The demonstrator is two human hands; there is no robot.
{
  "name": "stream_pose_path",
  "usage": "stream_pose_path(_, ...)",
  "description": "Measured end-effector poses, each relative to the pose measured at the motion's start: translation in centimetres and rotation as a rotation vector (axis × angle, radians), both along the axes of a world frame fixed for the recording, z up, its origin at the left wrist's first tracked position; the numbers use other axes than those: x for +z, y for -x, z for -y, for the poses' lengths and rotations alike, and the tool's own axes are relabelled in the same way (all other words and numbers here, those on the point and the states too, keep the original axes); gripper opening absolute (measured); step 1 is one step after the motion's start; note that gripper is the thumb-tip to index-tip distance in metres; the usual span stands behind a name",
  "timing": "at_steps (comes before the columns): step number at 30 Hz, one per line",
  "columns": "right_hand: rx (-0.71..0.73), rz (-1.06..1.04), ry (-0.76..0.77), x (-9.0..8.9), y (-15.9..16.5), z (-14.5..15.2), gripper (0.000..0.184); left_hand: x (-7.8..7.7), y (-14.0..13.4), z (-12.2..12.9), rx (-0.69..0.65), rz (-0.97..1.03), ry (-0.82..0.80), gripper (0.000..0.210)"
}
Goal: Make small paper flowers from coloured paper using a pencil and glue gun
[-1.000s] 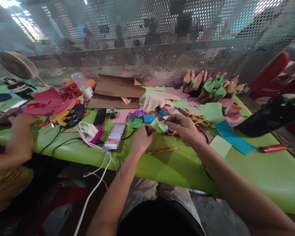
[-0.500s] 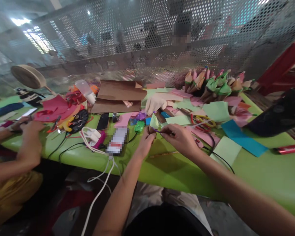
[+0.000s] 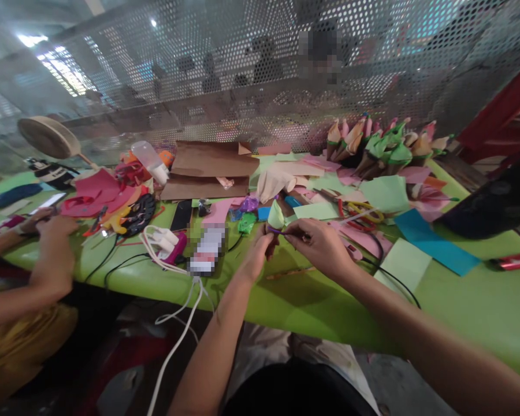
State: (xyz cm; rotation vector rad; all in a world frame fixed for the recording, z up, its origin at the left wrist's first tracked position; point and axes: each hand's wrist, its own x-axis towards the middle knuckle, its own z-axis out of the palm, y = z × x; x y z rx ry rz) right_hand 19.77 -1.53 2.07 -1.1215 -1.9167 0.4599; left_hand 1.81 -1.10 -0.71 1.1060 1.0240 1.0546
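Between my hands, over the green table, stands a small pale-green paper flower bud. My left hand is closed around its base from below. A thin purple strip runs across that base toward the right. My right hand pinches the strip's other end between thumb and fingertips. Below the hands a thin brown stick lies on the table. The lower part of the bud is hidden by my left fingers.
A phone and a charger with white plugs lie left. Brown paper and many finished paper flowers are behind. Yellow-handled scissors and blue paper lie right. Another person's hands work far left.
Both hands and the bud sit slightly further right and lower in the picture. My left fingers have shifted a little around the base; both hands keep their hold.
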Motion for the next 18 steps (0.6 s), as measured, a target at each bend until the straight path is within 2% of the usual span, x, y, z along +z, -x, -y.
stream_pose_path(6,-0.004,-0.006,0.017,0.25,-0.01,0.07,0.011,-0.04,-0.2,-0.25,0.005,0.034,0.029,0.036)
stream_pose_path(18,0.004,0.009,0.028,0.03,-0.01,-0.06,0.011,-0.07,-0.15,-0.17,-0.004,0.033,0.011,0.047)
